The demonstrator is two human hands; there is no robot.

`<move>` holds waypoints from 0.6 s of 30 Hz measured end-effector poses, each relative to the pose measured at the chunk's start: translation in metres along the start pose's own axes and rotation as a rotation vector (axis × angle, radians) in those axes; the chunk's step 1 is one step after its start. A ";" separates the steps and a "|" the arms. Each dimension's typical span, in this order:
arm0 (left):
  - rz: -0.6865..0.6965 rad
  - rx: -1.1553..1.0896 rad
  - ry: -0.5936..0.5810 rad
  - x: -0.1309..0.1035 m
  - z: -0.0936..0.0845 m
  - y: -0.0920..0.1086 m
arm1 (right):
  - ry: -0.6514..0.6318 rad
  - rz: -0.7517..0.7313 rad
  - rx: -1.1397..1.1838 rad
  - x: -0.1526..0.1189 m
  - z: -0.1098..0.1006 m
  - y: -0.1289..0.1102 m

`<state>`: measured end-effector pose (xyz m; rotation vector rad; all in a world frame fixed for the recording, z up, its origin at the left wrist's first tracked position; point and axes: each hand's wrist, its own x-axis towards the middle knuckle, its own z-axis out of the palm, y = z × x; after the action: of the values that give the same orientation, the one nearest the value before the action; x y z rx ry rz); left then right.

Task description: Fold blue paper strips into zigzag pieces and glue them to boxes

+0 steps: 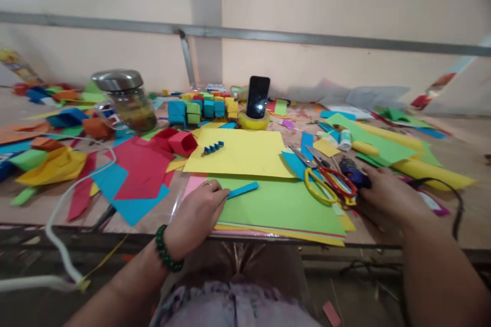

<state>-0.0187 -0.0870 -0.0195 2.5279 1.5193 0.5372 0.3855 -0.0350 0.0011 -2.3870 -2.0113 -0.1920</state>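
Observation:
My left hand (201, 212) pinches one end of a narrow blue paper strip (245, 190) above a stack of coloured sheets topped with green paper (276, 207). At the right, my right hand (391, 196) is closed on a dark blue glue gun (353, 172), its fingers partly hidden behind the hand. Beside the gun lie scissors with yellow handles (320, 189) and scissors with red handles (341, 186). A small blue zigzag-folded strip (214, 147) rests on a yellow sheet (249, 156) beyond the stack.
Several coloured paper cubes (209, 107) stand at the back near a phone (258, 97) propped on a yellow tape roll (253, 121). A glass jar (130, 102) stands at the left, with a white cable (57, 225) running below it. Red sheets (140, 168) and yellow rolled paper (433, 173) flank the middle.

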 end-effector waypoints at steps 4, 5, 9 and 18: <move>-0.030 -0.019 -0.043 0.000 -0.004 -0.002 | -0.087 0.037 -0.100 0.008 -0.001 0.002; -0.031 -0.019 -0.056 0.000 -0.005 -0.002 | -0.058 0.051 -0.108 0.008 -0.002 0.001; -0.002 0.007 -0.092 0.000 -0.008 -0.002 | 0.012 0.082 -0.126 -0.003 -0.010 -0.008; 0.029 -0.016 -0.128 0.001 -0.012 -0.008 | 0.232 0.466 0.063 -0.003 -0.037 0.017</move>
<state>-0.0295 -0.0830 -0.0102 2.5226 1.4311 0.3809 0.3986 -0.0444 0.0383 -2.5681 -1.3053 -0.3655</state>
